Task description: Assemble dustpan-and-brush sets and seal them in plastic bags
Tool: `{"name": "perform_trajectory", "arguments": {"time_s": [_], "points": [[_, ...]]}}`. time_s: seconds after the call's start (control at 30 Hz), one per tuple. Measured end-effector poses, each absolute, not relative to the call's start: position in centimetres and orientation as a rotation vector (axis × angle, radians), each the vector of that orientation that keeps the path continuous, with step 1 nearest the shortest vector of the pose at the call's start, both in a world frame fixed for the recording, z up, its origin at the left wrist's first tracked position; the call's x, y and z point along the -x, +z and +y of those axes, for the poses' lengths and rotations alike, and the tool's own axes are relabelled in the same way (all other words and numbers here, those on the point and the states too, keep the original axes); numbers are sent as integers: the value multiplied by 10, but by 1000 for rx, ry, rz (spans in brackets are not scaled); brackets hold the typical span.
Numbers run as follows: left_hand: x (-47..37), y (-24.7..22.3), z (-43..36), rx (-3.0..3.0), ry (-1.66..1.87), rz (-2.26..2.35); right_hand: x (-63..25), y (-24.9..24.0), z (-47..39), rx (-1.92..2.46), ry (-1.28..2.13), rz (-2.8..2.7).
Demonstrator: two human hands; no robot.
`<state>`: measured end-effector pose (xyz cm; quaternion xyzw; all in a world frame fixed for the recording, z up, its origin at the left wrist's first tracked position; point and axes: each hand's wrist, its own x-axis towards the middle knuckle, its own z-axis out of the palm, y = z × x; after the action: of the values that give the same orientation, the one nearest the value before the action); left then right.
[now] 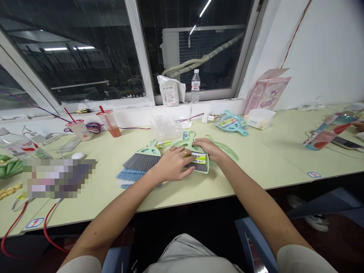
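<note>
A light green dustpan and brush set with grey bristles and a yellow-green label lies near the table's middle. My left hand, a ring on one finger, rests over the brush and the label's left end with its fingers spread. My right hand grips the set at its upper right edge. Just left lie stacked brushes with grey and blue bristles. Another green dustpan sits partly behind my right hand. A blue dustpan set in clear wrap lies farther back.
Two drink cups with red straws stand back left, near cables and a mouse. Clear plastic wrap, a tissue pack and a pink box line the back. A bottle stands on the sill.
</note>
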<state>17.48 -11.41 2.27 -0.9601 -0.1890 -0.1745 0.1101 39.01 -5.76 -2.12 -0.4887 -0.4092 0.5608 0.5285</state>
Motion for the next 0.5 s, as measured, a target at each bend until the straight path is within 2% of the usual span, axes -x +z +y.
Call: {"name": "perform_trajectory", "arguments": {"time_s": [0.13, 0.23, 0.5], "points": [[-173, 31, -112, 2839, -644, -591, -392, -18, -57, 1202, 1307, -955], [-165, 46, -82, 2798, -844, -782, -396, -13, -57, 1201, 1296, -931], [-136, 60, 81, 2431, -1164, -2040, -403, -10, -56, 1159, 1292, -833]]}}
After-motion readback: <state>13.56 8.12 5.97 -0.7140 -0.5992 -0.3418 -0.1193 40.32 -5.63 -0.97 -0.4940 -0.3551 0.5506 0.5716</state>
